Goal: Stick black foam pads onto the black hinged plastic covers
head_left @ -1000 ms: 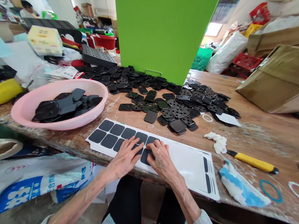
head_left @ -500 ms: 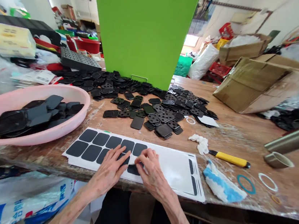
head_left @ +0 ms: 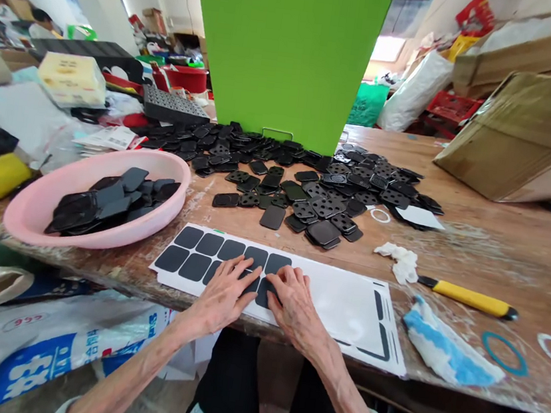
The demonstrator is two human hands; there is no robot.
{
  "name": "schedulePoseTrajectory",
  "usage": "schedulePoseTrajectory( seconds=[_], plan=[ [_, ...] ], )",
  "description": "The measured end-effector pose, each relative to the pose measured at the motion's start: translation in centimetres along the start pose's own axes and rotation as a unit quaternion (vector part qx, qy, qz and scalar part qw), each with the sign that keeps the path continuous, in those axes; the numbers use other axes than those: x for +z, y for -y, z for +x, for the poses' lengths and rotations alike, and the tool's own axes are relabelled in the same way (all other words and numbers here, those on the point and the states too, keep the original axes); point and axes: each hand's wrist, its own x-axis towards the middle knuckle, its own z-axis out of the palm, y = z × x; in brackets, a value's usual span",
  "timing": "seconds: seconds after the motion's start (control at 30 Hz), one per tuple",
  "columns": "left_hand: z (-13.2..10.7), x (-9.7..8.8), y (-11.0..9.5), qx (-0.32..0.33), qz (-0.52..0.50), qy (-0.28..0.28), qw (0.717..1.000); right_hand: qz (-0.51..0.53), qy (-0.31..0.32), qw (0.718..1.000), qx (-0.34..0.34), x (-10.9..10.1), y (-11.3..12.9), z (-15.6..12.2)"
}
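Note:
A white sheet (head_left: 339, 301) lies along the front table edge, with two rows of black rounded-square stickers (head_left: 194, 267) on its left part. My left hand (head_left: 225, 292) rests on the sheet with fingers spread over the stickers. Beside it, my right hand (head_left: 297, 305) touches the last sticker of the lower row. Its fingers are bent, the thumb apart from the index finger, and no held thing shows between them. The sheet's right part is mostly bare white, with black outline strips at its end. My hands cover part of the lower row.
A pink basin (head_left: 174, 211) holding black plates stands at left. Loose black plates (head_left: 322, 232) are heaped before a green panel (head_left: 284, 53). A yellow-handled cutter (head_left: 475, 298), a blue-and-white cloth (head_left: 450, 342), crumpled tissue (head_left: 399, 262) and a cardboard box (head_left: 525, 137) are at right.
The view has shifted, so the table things sit differently in the picture. My right thumb and fingertips were together on a sticker's edge; now they are apart against the sticker.

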Motion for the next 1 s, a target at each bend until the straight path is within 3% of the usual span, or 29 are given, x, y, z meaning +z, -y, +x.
schedulePoseTrajectory(
  seconds=[0.53,0.73,0.9,1.0],
  plan=[
    [-0.2,0.3,0.1,-0.017,-0.031,0.005,0.999,-0.003,0.031,0.999,0.006,0.0,-0.3,2.2],
    [-0.3,0.5,0.2,-0.011,-0.038,-0.026,0.999,0.011,-0.016,1.0,-0.005,0.5,0.2,1.6],
    [-0.6,-0.2,-0.2,-0.013,-0.045,-0.009,0.999,0.171,-0.027,0.985,0.006,-1.2,-0.4,-0.6],
    [-0.6,-1.1,-0.8,-0.017,-0.033,0.023,0.999,0.343,-0.046,0.935,0.078,-2.4,-2.0,-2.0]
  ],
)
